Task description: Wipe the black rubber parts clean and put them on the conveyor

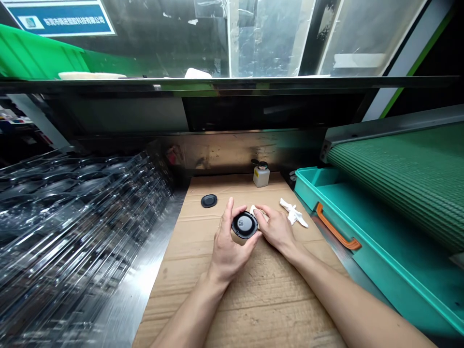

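Between the thumb and fingers of my left hand [229, 246] is a round black plastic part [244, 225] with a raised rim and a shiny grey centre, turned toward me. My right hand [277, 227] is closed at the part's right edge, pinching a small white cloth [253, 209] that shows beside its fingertips. Another round black part [209, 201] lies flat to the left on the cardboard sheet [232, 309]. To the right of my right hand lies a crumpled white cloth [293, 212]. At the back stands a small whitish bottle [261, 175] with its dark lid flipped up.
Stacked clear plastic trays [72, 232] fill the left side. On the right sits a turquoise bin [391, 285] with an orange handle [337, 227], under a green conveyor belt [406, 159]. A metal ledge [232, 84] crosses behind, with a green crate [39, 53] on it.
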`<state>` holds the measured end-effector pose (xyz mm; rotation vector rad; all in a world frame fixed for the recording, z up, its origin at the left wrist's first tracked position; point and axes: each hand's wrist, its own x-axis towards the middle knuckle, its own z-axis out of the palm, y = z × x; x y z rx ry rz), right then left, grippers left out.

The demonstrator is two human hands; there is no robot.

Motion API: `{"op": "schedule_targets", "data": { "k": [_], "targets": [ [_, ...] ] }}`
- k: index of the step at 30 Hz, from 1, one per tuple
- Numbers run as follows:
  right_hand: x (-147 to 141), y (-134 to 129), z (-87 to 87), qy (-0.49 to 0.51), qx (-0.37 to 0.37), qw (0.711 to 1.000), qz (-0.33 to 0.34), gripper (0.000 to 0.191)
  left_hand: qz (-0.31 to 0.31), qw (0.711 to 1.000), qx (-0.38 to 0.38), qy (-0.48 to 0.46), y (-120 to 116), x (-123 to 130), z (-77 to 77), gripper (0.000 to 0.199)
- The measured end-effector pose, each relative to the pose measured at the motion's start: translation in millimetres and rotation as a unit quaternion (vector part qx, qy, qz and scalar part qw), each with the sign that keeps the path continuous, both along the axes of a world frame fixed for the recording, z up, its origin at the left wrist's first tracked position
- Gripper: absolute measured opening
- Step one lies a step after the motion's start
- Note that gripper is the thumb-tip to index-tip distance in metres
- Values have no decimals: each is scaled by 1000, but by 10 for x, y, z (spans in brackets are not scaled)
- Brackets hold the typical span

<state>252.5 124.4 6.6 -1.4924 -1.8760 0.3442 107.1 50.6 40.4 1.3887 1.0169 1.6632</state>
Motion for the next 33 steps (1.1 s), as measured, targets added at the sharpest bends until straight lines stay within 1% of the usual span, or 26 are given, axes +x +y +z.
{"op": "schedule_targets", "data": {
  "k": [2, 6, 8, 10, 11, 12, 13, 15, 16, 17, 19, 20, 21, 23, 24, 25, 28, 30, 33],
  "targets": [
    [-3, -3, -8, -1, -1, 1000, -1, 34, 0, 1000, 4, 3, -2, -7, -3, 93],
    [-2, 5, -5, 12, -10, 1000, -1, 34, 4, 999, 21, 46, 8, -23, -11, 92],
    [-4, 5, 34, 57, 0, 998, -9, 36, 10, 999, 12, 35, 27, -36, -19, 93],
    [-20, -16, 105, 141, 17, 990, -21, 42, 17, 1000, -15, 2, 56, -52, -30, 95],
    [-35, -37, 147, 188, 14, 982, -13, 44, 20, 999, -30, -10, 71, -60, -37, 95],
    [-54, -63, 189, 225, -2, 974, 14, 46, 20, 999, -42, -12, 84, -67, -44, 95],
    [-75, -93, 225, 244, -30, 967, 63, 47, 17, 999, -48, -6, 95, -71, -49, 95],
    [-113, -149, 269, 230, -83, 955, 169, 44, 2, 999, -49, 7, 105, -72, -56, 92],
    [-126, -168, 276, 211, -88, 954, 192, 41, -7, 999, -47, 3, 104, -69, -56, 90],
    [-133, -179, 275, 191, -80, 960, 187, 38, -15, 999, -47, -9, 102, -64, -54, 88],
    [-130, -179, 262, 174, -41, 976, 127, 34, -22, 998, -53, -37, 93, -54, -49, 86],
    [-123, -171, 254, 173, -27, 979, 108, 33, -21, 997, -55, -43, 91, -51, -49, 85],
    [-114, -159, 250, 170, -22, 979, 111, 33, -18, 998, -55, -40, 90, -51, -51, 86],
    [-88, -128, 244, 161, -24, 976, 144, 32, -9, 999, -50, -18, 98, -61, -65, 88],
    [-71, -108, 240, 153, -19, 977, 146, 32, -5, 999, -46, -3, 105, -68, -74, 90],
    [-49, -83, 233, 143, -9, 981, 129, 32, -2, 999, -41, 13, 113, -77, -83, 91],
    [31, 6, 181, 118, 24, 993, 20, 34, 12, 999, -28, 34, 136, -93, -92, 92],
    [80, 59, 129, 108, 26, 994, -16, 37, 25, 999, -23, 4, 142, -90, -74, 92],
    [112, 92, 55, 92, 17, 996, -15, 37, 41, 997, -16, -58, 130, -73, -22, 92]
  ]
}}
